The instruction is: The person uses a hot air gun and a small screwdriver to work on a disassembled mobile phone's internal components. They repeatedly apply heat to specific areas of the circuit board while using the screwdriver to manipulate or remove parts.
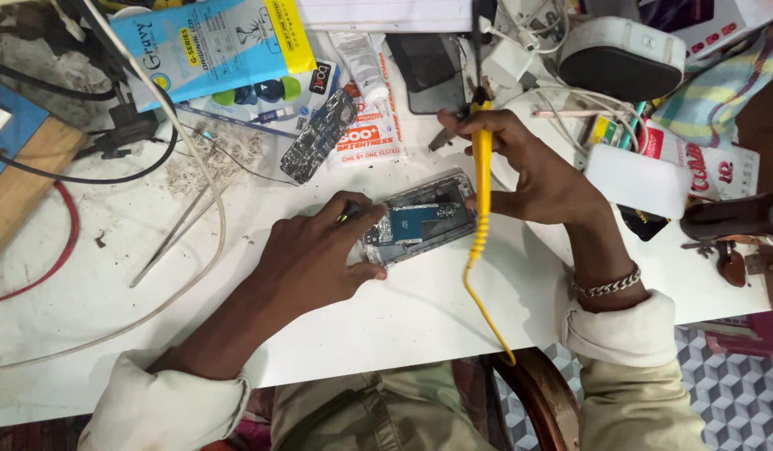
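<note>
On white table [420, 317], left hand [315, 259] steadies opened phone [424, 219].

The soldering iron [482, 159] and its coiled cord are yellow. The opened phone [421, 219] shows a blue board in a silvery frame. The counter [403, 317] is white; the far-left package [215, 42] is blue and yellow.

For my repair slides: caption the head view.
Left hand steadies an opened phone; right hand holds a yellow soldering iron.
</note>
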